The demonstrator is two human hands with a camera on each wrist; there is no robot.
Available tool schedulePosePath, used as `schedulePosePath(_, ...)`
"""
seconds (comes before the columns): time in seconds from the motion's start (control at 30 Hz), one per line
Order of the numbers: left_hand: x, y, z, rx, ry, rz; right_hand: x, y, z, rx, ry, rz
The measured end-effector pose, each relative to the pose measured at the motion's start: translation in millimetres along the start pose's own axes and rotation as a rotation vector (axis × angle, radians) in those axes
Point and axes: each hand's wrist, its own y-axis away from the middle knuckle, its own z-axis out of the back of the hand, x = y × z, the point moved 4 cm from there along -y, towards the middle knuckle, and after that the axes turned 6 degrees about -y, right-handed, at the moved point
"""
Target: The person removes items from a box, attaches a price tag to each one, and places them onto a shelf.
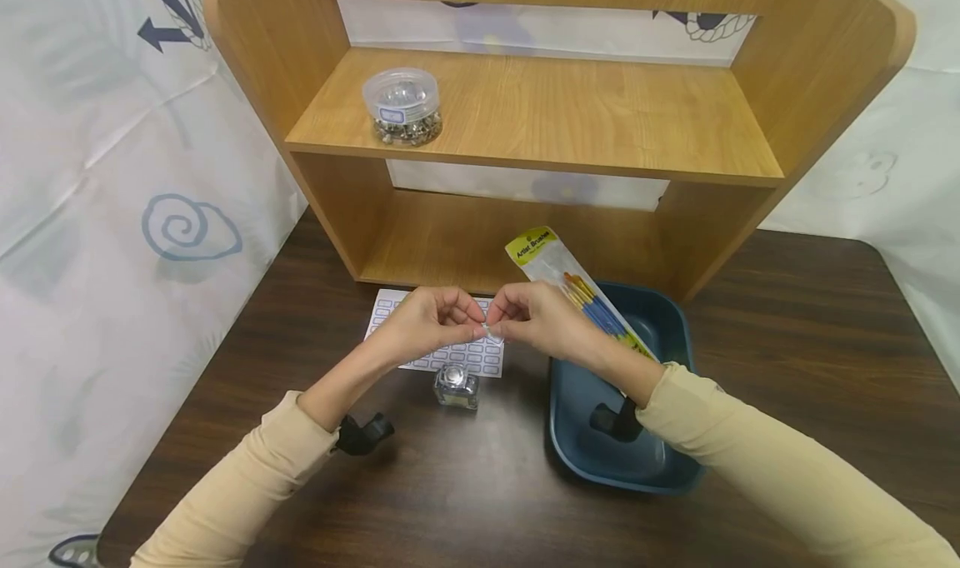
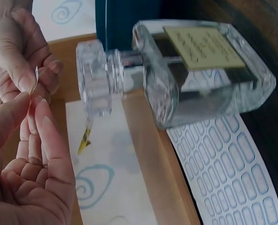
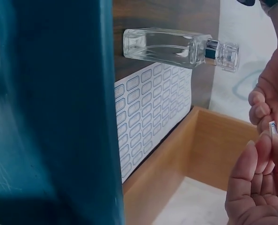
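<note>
My left hand (image 1: 435, 325) and right hand (image 1: 546, 320) meet above a label sheet (image 1: 471, 361), their fingertips almost touching. Between them, thumbs and forefingers pinch a small white sticker label (image 3: 273, 127), seen nearly edge-on in the left wrist view. Printed on the sheet are rows of blue-bordered blank labels. Just in front of the sheet a clear glass perfume bottle (image 1: 456, 386) stands upright with its faceted cap on. A yellowish label shows on one of its faces in the left wrist view.
A blue tray (image 1: 558, 435) sits under my right forearm, with a packet of artist brushes (image 1: 592, 297) lying across its far end. Behind stands a two-level wooden shelf (image 1: 570, 118). On its upper board is a clear round tub (image 1: 403, 108) of small metallic pieces.
</note>
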Motion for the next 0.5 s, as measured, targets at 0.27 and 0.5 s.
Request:
schedulePosePath(0.27,0.2,5.1,-9.8,0.019,0.007,0.011,-1.0,11.8,-2.1,-0.046,0.010,-0.012)
schedulePosePath(0.5,4.9,11.8,-10.2,-0.032,0.058,0.038,-15.4,32.2,-7.2,-0.260,-0.134,-0.086)
